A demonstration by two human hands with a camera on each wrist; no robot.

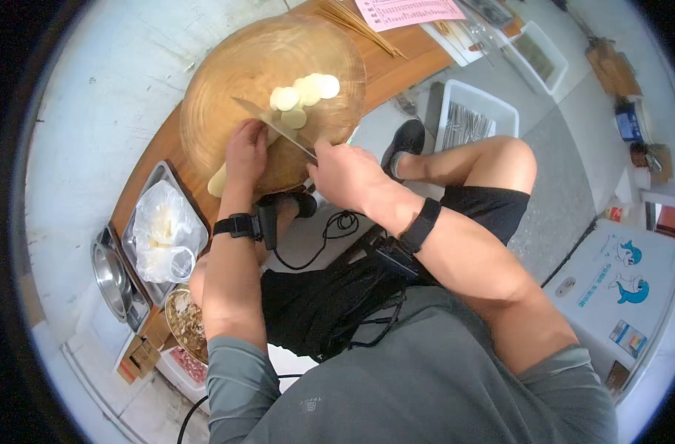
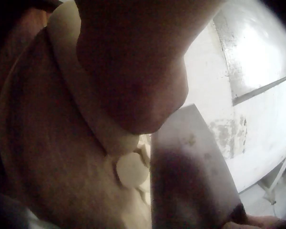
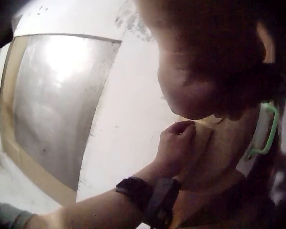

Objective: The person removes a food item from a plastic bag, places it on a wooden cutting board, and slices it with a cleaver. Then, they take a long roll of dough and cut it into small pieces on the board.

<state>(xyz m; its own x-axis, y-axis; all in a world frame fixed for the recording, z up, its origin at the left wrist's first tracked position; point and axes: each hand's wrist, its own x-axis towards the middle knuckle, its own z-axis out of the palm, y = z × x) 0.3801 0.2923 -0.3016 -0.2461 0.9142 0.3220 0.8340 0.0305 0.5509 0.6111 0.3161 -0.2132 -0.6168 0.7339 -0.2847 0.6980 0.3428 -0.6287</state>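
My left hand [image 1: 246, 154] holds down a long, pale, peeled vegetable [image 2: 83, 95] with its fingers bent over it. The vegetable lies along a thick round wooden chopping block [image 1: 230, 63], and its far end shows below the left hand in the head view. My right hand [image 1: 345, 174] grips a cleaver [image 2: 190, 167] by its handle, which the fingers hide. The broad blade stands close beside the left fingers, at the cut end. Several round pale slices [image 1: 308, 90] lie on the block beyond the blade, some overlapping; a single slice [image 2: 132, 170] lies flat by the cut end.
Left of the block, a metal tray [image 1: 164, 175] holds a plastic bag [image 1: 167, 229] with pale pieces. Metal bowls [image 1: 112, 277] stand beyond it. Thin sticks [image 1: 360, 29] and a pink printed sheet [image 1: 411, 11] lie at the back. A white bin [image 1: 493, 103] with skewers stands right.
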